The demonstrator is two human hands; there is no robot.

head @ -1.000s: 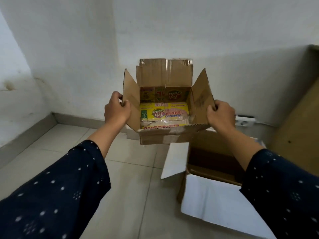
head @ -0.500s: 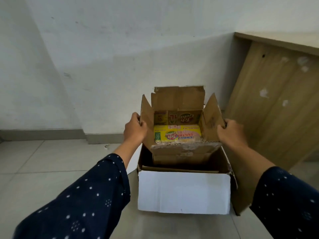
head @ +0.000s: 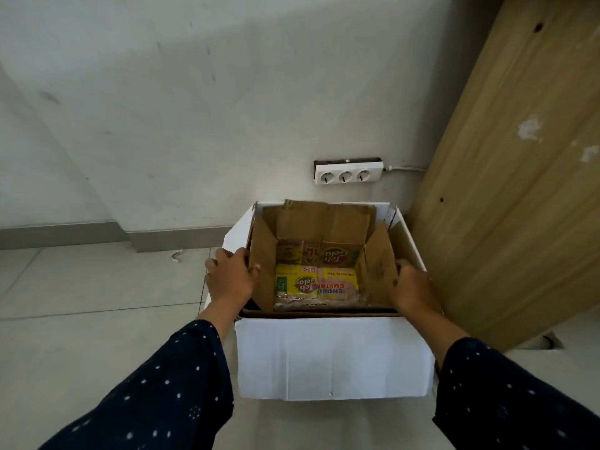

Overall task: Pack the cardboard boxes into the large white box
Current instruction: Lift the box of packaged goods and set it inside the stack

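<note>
Open cardboard box (head: 321, 254) sits mostly inside large white box (head: 331, 358); left hand (head: 229, 277) and right hand (head: 410, 287) pinch its side flaps, release pending.

Your left hand (head: 230, 280) and right hand (head: 412, 287) are both bare. Behind each wrist your forearm is uncovered, and further back starts a loose, wide sleeve (head: 168, 391) of dark navy cloth, sprinkled with small white dots, some gathered into tiny round clusters.
</note>
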